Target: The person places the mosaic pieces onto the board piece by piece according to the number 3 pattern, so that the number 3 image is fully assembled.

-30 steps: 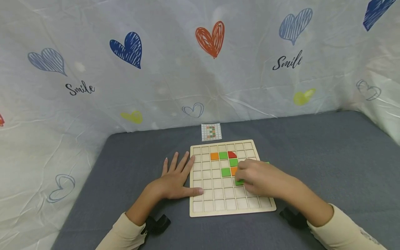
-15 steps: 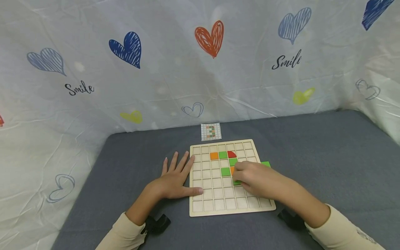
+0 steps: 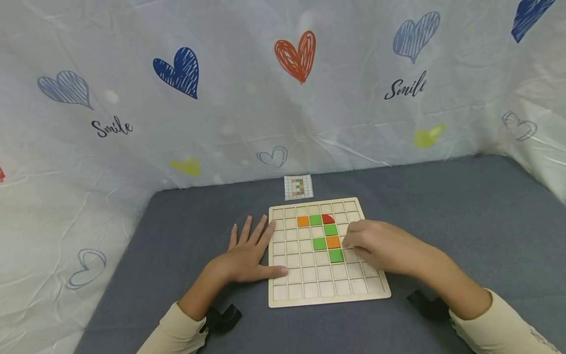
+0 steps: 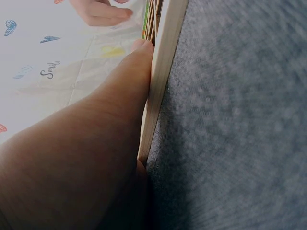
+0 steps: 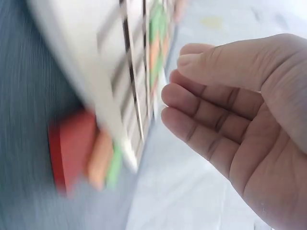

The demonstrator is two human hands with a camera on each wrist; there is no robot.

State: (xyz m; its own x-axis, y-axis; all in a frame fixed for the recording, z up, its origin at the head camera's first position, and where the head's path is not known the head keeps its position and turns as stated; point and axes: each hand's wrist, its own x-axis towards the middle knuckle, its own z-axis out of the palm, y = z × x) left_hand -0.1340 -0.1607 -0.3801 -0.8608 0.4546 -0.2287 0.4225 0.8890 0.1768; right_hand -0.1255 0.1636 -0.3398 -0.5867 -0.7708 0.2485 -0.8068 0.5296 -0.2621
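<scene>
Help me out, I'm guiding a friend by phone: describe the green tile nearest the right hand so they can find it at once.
Start at the wooden grid board on the grey table. Among its coloured tiles, find the column running down from the red quarter-circle: green, orange, green. The green tile meant is the lowest, just below the orange tile; no tile lies below it, and the right hand is just beside it.

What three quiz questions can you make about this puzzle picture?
1. True or false: the left hand lies flat beside the wooden board.
2. How many green tiles sit in the board? A) two B) four C) six
3. What colour is the curved tile in the board?

Key: 1 true; 2 B; 3 red.
</scene>
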